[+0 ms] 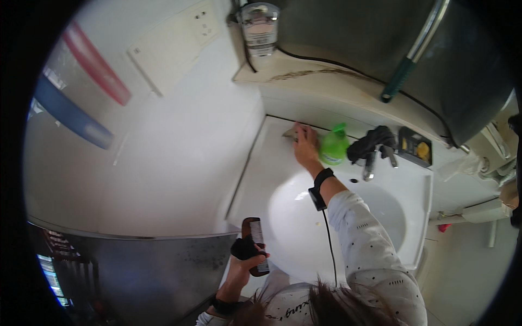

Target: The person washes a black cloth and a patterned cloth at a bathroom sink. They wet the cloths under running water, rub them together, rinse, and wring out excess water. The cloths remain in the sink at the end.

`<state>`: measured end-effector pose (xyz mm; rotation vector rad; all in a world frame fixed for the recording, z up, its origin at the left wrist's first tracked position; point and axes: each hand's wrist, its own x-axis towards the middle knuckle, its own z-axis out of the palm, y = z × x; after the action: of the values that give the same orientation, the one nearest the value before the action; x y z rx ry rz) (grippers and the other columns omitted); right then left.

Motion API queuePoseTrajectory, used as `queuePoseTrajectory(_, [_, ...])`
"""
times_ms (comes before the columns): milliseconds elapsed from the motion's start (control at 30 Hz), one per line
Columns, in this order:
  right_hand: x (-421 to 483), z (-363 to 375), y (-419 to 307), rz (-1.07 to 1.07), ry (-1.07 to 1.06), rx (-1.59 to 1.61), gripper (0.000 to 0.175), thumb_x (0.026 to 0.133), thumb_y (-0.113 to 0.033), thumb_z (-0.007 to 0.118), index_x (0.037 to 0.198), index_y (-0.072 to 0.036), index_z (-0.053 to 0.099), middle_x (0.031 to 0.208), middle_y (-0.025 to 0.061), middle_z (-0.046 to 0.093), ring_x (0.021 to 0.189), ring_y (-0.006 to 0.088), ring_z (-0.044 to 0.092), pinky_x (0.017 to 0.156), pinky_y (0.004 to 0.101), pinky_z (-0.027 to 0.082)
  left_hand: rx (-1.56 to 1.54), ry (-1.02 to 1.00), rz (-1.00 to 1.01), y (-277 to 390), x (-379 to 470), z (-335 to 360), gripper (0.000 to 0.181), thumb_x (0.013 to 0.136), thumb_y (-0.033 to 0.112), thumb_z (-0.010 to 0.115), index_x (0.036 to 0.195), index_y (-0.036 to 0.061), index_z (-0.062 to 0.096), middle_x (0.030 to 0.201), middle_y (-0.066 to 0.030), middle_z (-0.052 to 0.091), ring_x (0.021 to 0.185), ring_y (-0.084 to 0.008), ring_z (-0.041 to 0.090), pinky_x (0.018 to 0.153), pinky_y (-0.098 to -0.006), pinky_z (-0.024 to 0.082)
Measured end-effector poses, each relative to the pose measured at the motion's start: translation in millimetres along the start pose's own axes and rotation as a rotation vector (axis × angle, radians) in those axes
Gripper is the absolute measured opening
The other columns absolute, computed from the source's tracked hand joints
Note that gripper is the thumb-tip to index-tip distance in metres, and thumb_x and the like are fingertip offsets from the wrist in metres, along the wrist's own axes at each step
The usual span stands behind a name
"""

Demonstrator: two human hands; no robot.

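Note:
In my left hand [244,265] is a brown comb [256,246] with pale-looking teeth, along with a dark, soft bundle [243,247] whose kind I cannot tell. This hand is low in the view, by the near left edge of the white washbasin [285,212]. My right hand [306,143] reaches to the basin's back left corner. Its fingertips are at a small greyish, pointed item [290,133], mostly covered by the hand; whether they grip it is unclear. Just right of this hand stands a green pump bottle [334,146].
A dark cloth [373,142] hangs over the chrome faucet [369,167], beside a black box [415,146] with yellow pieces. Above, a ledge [310,75] carries a clear plastic cup [260,30], a black cable and a green-handled rod [397,81]. A cable runs from my right wrist.

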<state>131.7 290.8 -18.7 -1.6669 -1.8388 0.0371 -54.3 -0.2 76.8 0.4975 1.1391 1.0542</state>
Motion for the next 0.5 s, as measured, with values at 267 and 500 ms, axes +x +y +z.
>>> queuePoseTrajectory(267, [-5.5, 53.9, -60.3, -0.028, -0.322, 0.167, 0.054, 0.074, -0.034, 0.052, 0.122, -0.02, 0.032, 0.127, 0.0075, 0.032, 0.121, 0.0276, 0.022, 0.095, 0.051, 0.015, 0.043, 0.057, 0.012, 31.9, -8.6, -44.3, 0.021, 0.062, -0.007, 0.06, 0.078, 0.0025, 0.051, 0.087, -0.0105, 0.054, 0.077, -0.0205, 0.059, 0.068, -0.0312, 0.046])
queuePoseTrajectory(500, [-72.4, 23.0, -92.4, -0.243, -0.31, 0.273, 0.04, 0.069, -0.04, 0.058, 0.103, -0.019, 0.052, 0.119, 0.0064, 0.042, 0.118, 0.0275, 0.03, 0.096, 0.0478, 0.013, 0.03, 0.038, 0.011, 36.8, -3.9, -48.0, 0.023, 0.061, -0.008, 0.059, 0.08, 0.0031, 0.051, 0.089, -0.0114, 0.054, 0.077, -0.0214, 0.058, 0.069, -0.0316, 0.046])
